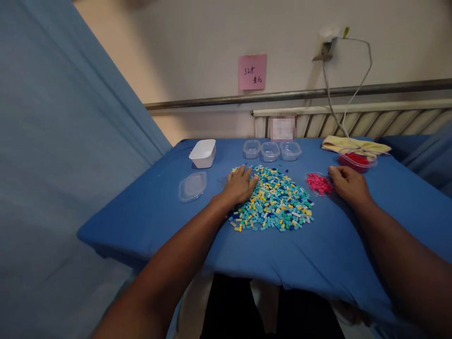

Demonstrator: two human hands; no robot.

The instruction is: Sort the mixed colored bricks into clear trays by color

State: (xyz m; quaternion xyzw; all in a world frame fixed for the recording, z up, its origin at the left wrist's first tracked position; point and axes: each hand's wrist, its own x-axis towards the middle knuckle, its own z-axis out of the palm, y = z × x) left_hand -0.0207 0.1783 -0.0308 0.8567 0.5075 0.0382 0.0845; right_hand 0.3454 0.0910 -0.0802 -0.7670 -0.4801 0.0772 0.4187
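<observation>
A wide heap of small toy building bricks [278,202], mostly turquoise, yellow, blue and green, lies on the blue-covered table. My left hand [240,184] rests flat on the heap's left side, open, fingers spread on the bricks. To the right of the heap, pink bricks [318,183] sit in a shallow clear dish or lid. My right hand [349,183] is at that dish's right edge with its fingers curled in; whatever they hold, if anything, is hidden. Just behind it stands a clear tub with red bricks [356,160].
Three clear tubs [270,151] stand in a row at the back. A white container [203,154] and a clear lid [192,187] are on the left. A yellow cloth [339,143] lies at the back right under a white cable [365,70]. A blue curtain [70,141] hangs left.
</observation>
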